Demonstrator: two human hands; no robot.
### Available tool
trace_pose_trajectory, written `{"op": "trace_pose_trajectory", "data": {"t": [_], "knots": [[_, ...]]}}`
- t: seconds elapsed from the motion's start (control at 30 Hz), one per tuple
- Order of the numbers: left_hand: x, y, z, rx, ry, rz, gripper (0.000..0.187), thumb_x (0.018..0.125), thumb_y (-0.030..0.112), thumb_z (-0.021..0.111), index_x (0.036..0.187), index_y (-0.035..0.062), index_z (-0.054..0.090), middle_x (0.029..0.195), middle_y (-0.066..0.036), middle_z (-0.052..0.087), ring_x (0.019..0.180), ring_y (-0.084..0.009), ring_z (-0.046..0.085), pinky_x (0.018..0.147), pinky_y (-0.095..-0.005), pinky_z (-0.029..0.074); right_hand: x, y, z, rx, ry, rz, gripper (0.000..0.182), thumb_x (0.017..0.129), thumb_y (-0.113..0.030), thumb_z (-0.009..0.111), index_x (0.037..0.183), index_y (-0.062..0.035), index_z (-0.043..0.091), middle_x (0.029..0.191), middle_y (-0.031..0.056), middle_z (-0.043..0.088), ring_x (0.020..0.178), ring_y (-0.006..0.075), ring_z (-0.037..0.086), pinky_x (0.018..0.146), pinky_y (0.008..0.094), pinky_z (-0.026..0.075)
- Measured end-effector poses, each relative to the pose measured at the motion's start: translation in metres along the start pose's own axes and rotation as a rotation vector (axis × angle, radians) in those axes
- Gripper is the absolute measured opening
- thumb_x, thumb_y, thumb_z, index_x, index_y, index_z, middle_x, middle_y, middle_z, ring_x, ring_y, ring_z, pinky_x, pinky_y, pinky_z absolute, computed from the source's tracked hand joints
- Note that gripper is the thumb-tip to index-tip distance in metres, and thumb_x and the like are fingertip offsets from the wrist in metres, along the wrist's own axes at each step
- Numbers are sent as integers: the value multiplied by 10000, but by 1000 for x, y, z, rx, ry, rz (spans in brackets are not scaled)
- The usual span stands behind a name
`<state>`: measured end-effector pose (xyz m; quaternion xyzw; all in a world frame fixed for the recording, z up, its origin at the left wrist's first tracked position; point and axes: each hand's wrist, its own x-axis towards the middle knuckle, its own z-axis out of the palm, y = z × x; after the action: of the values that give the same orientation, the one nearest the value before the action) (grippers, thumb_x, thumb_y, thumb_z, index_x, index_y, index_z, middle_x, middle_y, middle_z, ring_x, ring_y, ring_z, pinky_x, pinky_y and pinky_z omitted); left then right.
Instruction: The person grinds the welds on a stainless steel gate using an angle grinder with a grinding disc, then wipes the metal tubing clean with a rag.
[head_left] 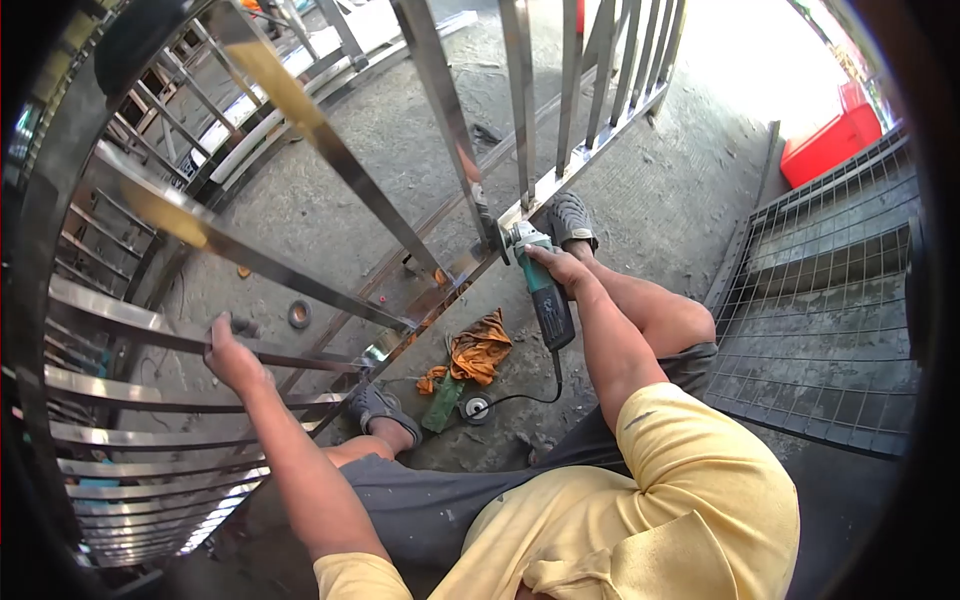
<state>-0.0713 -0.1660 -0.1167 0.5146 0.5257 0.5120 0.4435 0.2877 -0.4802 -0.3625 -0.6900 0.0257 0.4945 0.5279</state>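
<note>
My right hand (560, 268) is wrapped round the green and black body of an angle grinder (545, 290). The grinder's head and disc are against or right beside the bottom rail of a shiny metal railing (330, 150), near the foot of an upright bar. At the left, my left hand (235, 355) holds one of the railing's bars, its fingers curled round it. The grinder's black cable curves down between my legs. An orange cloth (481, 347), a green object (443, 404) and a round disc-like piece (476, 407) lie on the ground between my feet.
A wire-mesh panel (820, 300) stands on the right, with a red container (832, 145) behind it. More metal frames (190, 110) are at the upper left. A small ring (299, 314) lies on the concrete floor beyond the rail. My clog-covered feet flank the work area.
</note>
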Motion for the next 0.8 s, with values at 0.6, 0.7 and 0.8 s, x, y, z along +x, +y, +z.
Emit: {"op": "trace_pose_trajectory", "data": {"t": [0.6,0.7,0.8], "knots": [[-6,13,4,-14,20,-50,200,845,176,613,737,7,623,690,-40,588,617,-144,551,629,-295,415,-59,-51,84,-1003,236,-211,1076,662,-547,821,1368,113,350,1236,299,601,1171,369,602,991,371,475],[-8,18,2,-7,-4,-109,201,842,185,617,749,7,625,698,-39,591,640,-141,556,640,-296,424,-55,-52,105,-1092,212,-216,1077,687,-550,812,1376,122,330,1238,309,592,1176,380,596,992,379,475],[-3,9,0,45,11,-58,206,830,199,631,753,8,623,699,-38,591,652,-140,557,657,-297,434,-54,-45,112,-1145,220,-257,1063,704,-528,806,1375,133,313,1234,326,590,1181,398,593,989,390,479]]}}
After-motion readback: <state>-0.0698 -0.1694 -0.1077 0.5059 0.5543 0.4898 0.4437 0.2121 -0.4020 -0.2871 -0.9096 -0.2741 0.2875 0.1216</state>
